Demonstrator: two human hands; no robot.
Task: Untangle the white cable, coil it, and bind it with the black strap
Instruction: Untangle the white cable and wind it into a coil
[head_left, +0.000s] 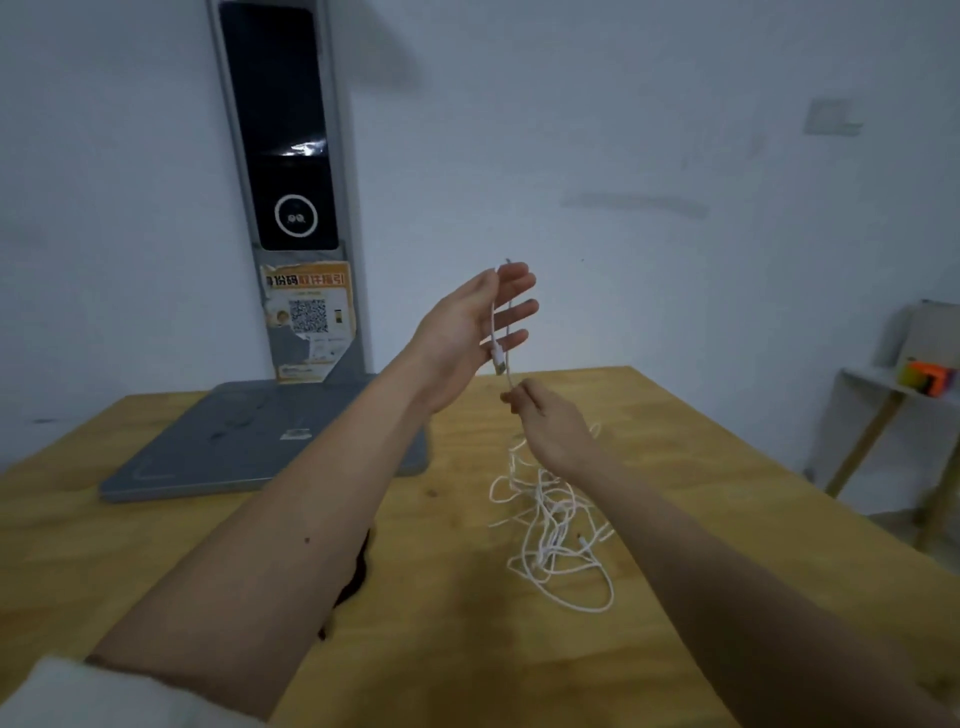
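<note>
Pinching white cable (556, 525) | right hand (550, 431) fingers gripping | left hand (467, 327) fingers spread, cable across

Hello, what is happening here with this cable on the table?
A person is sorting out a white cable over a wooden table. The left hand is raised, fingers straight, with the plug end lying across it. The right hand pinches the cable just below. Most of the cable lies in a tangle on the table, so coiling has barely begun. A dark object, perhaps the strap, shows under the left forearm.
</note>
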